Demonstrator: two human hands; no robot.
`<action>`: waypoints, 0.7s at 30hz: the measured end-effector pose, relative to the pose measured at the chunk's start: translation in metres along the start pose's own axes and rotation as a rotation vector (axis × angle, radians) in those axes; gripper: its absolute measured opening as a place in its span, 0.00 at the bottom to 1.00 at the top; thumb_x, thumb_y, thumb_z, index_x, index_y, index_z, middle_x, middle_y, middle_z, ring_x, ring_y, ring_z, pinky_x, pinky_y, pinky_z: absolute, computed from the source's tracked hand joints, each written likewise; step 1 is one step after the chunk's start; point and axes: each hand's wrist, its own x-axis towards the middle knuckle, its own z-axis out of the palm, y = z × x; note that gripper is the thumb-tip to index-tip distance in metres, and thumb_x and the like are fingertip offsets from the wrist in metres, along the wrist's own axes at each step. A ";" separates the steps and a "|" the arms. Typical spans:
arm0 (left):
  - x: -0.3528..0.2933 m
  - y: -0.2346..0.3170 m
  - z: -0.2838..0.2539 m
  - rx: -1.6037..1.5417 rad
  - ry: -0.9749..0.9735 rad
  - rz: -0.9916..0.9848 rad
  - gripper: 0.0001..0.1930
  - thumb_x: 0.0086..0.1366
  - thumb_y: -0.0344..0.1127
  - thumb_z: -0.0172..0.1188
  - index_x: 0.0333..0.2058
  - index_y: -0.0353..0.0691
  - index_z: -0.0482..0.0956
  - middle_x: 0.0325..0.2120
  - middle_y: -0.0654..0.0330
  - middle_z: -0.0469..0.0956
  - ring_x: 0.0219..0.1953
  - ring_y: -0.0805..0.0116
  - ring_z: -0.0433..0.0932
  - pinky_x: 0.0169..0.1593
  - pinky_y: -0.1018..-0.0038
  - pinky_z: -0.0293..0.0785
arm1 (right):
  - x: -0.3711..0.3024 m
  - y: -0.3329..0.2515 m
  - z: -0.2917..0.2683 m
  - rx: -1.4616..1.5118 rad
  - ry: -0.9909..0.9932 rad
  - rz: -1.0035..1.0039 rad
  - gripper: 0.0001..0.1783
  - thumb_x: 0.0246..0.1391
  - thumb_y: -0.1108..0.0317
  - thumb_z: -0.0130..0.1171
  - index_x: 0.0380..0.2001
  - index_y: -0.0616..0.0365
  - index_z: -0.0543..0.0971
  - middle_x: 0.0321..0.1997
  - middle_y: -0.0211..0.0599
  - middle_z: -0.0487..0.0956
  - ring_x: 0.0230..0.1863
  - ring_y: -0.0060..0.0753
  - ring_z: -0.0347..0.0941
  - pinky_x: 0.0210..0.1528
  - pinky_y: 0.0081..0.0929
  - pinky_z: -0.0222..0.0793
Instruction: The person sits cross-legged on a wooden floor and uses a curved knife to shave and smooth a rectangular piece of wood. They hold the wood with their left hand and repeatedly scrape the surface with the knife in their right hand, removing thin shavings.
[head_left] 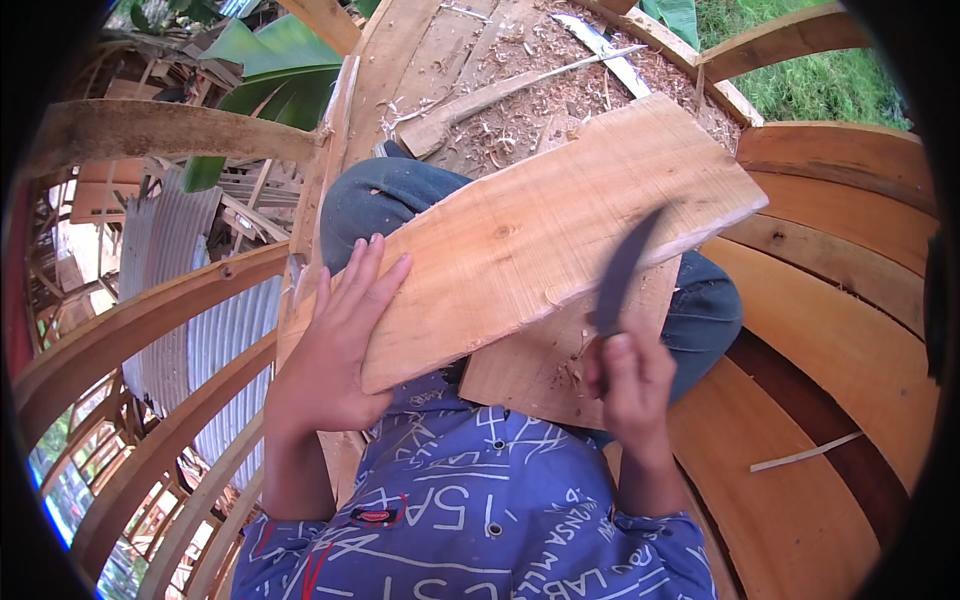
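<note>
A wide, pale wooden board (540,230) lies tilted across my lap, its far end up to the right. My left hand (345,320) presses on its near left end, fingers stretched over the top face and thumb at the edge. In my right hand (630,375) is a knife (628,275) with a dark curved blade, its fist wrapped round the handle. The blade points up beside the board's right long edge, which looks freshly cut; whether it touches is unclear from blur. Under the board a second wooden piece (540,375) rests against my legs, with small chips on it.
Wood shavings (510,130) cover the plank floor ahead, where a long wooden stick (470,108) with a thick end lies. Curved planks (800,290) rise at my right. Curved wooden rails (160,310) run along my left, with corrugated sheets (165,280) beyond. A thin strip (805,452) lies at right.
</note>
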 end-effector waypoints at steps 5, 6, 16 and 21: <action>-0.002 -0.002 0.000 0.000 -0.001 0.017 0.55 0.31 0.31 0.60 0.67 0.45 0.57 0.69 0.42 0.47 0.72 0.43 0.42 0.69 0.43 0.31 | 0.001 0.001 -0.007 0.439 0.140 0.127 0.17 0.70 0.62 0.38 0.45 0.63 0.72 0.19 0.31 0.69 0.14 0.16 0.60 0.16 0.16 0.56; -0.001 -0.003 0.003 -0.010 0.008 0.017 0.55 0.31 0.31 0.60 0.67 0.45 0.57 0.69 0.42 0.47 0.72 0.44 0.42 0.69 0.43 0.32 | 0.004 -0.002 -0.003 0.722 0.334 0.108 0.16 0.69 0.63 0.40 0.45 0.63 0.73 0.20 0.32 0.71 0.14 0.15 0.61 0.17 0.16 0.56; 0.001 0.000 0.002 0.006 0.009 0.013 0.54 0.32 0.31 0.61 0.67 0.45 0.56 0.69 0.42 0.47 0.72 0.44 0.42 0.69 0.43 0.32 | -0.004 -0.002 -0.003 0.266 -0.016 0.199 0.17 0.69 0.61 0.39 0.46 0.63 0.71 0.19 0.33 0.70 0.12 0.16 0.59 0.14 0.15 0.54; -0.002 -0.003 0.002 0.004 0.010 0.018 0.55 0.32 0.30 0.61 0.68 0.45 0.56 0.69 0.42 0.47 0.72 0.44 0.42 0.69 0.43 0.32 | -0.003 0.002 -0.006 0.433 0.055 0.194 0.18 0.69 0.60 0.40 0.45 0.63 0.72 0.18 0.32 0.70 0.13 0.15 0.60 0.15 0.15 0.55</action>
